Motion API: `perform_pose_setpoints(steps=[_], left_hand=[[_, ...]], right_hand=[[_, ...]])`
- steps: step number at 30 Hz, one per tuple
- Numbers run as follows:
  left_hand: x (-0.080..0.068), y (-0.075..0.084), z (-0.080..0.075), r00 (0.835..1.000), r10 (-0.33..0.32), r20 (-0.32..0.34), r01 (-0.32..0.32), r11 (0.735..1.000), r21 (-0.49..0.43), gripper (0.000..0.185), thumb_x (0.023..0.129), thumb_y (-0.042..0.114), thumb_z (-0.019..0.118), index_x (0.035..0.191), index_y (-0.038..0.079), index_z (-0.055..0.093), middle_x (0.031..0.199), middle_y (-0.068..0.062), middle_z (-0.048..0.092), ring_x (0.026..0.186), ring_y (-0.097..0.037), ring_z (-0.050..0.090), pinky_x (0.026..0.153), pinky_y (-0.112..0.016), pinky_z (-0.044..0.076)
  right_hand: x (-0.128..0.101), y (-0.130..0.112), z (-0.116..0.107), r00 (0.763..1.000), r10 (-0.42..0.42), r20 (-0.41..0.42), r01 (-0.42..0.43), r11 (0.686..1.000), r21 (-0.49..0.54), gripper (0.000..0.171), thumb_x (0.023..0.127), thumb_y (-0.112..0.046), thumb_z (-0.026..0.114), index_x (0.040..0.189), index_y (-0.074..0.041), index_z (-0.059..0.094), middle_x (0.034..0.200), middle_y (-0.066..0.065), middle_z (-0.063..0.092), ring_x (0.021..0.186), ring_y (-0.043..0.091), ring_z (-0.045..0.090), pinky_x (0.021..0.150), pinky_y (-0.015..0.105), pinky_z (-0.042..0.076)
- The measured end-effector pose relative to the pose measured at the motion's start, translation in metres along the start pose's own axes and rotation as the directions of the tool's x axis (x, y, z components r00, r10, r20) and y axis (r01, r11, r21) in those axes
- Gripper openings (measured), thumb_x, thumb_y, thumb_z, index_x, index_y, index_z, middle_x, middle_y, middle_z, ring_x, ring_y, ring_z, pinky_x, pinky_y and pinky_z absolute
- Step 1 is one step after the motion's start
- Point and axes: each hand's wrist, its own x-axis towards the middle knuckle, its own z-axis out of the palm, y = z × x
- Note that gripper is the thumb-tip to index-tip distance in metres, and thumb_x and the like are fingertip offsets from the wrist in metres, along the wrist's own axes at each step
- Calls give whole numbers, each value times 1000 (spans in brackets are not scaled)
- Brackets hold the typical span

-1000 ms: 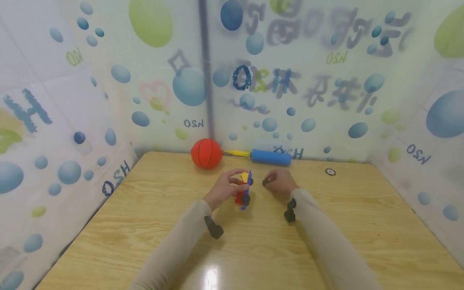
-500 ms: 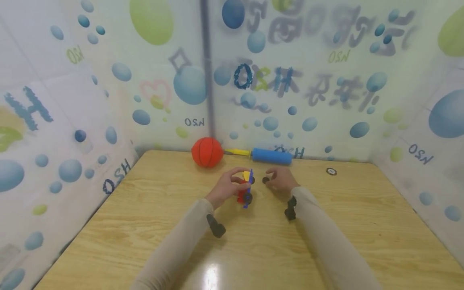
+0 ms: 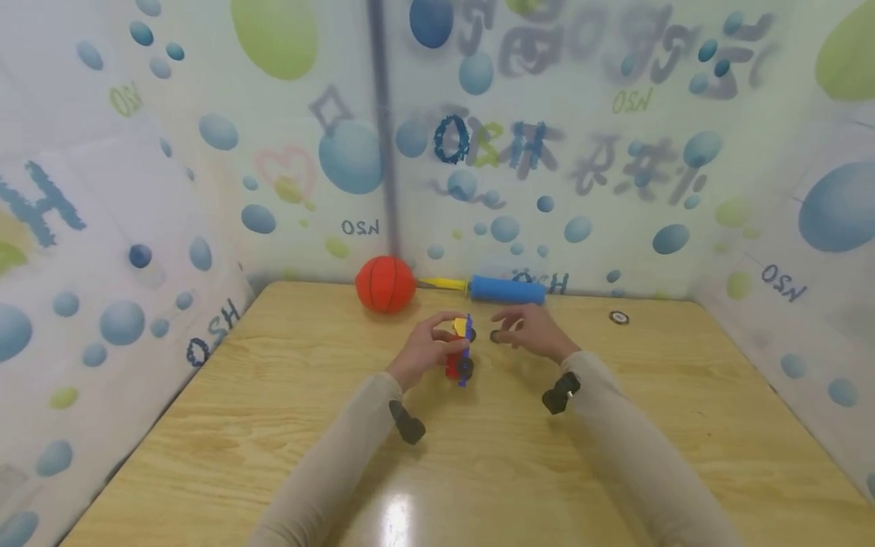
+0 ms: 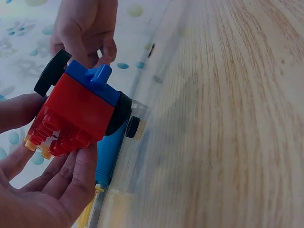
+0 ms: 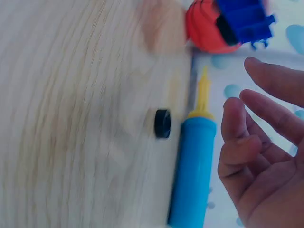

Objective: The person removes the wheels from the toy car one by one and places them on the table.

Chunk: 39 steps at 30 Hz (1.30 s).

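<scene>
My left hand (image 3: 427,349) grips a small brick toy car (image 3: 461,355) just above the wooden table (image 3: 478,456). The left wrist view shows the car's (image 4: 78,111) red body, blue top, yellow studs and black wheels resting in the curled left fingers (image 4: 52,190). My right hand (image 3: 526,333) hovers just right of the car with relaxed fingers and holds nothing. From the right wrist, the right hand's fingers (image 5: 266,152) are spread. A loose black wheel (image 3: 495,335) lies on the table between hand and car, close to the pump (image 5: 192,171).
An orange ball (image 3: 385,284) and a blue pump (image 3: 507,289) with a yellow nozzle lie along the back wall. A small round disc (image 3: 618,317) sits at the back right. Printed panels wall the table on three sides.
My right hand has let go of the black wheel, which now lies on the table, and its fingers have opened. The left hand keeps the car in place.
</scene>
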Motion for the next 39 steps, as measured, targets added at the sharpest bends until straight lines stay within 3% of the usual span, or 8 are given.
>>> perform_pose_setpoints(steps=[4,11,19,27,39], left_hand=[[1,0,0,1000,-4,-4,4,1000,-21,48,91,14,73,136,28,59,110,-14,69,88,-17,68,78,-31,59],[0,-2,1,1000,-4,-19,3,1000,-28,48,92,14,73,136,25,59,107,-13,69,87,-16,68,81,-33,61],[2,-3,5,1000,-7,-31,5,999,-47,46,92,13,72,135,23,58,110,-15,68,90,-18,69,83,-35,62],[2,1,7,1000,-15,-26,12,996,-93,47,93,11,71,136,21,57,107,-13,68,86,-16,68,80,-33,62],[5,-1,8,999,-34,-32,31,996,-85,43,93,13,72,133,21,58,106,-13,68,86,-18,67,76,-31,61]], right_hand=[[-8,-9,3,999,-32,8,31,995,99,32,91,-12,72,121,-1,68,103,20,73,81,38,70,73,50,60],[-19,-14,12,996,-58,65,49,989,136,26,91,-12,71,116,-7,73,95,10,74,70,23,65,55,29,48],[-25,-24,25,975,-160,158,128,972,195,28,91,-16,74,118,-11,73,105,12,75,81,32,70,68,43,57],[-23,-28,31,960,-202,192,163,966,203,31,89,-12,75,119,-7,72,105,13,75,82,20,70,71,33,60],[-23,-32,39,973,-155,169,121,973,199,21,88,-9,76,109,-12,74,100,8,75,70,17,64,67,40,58]])
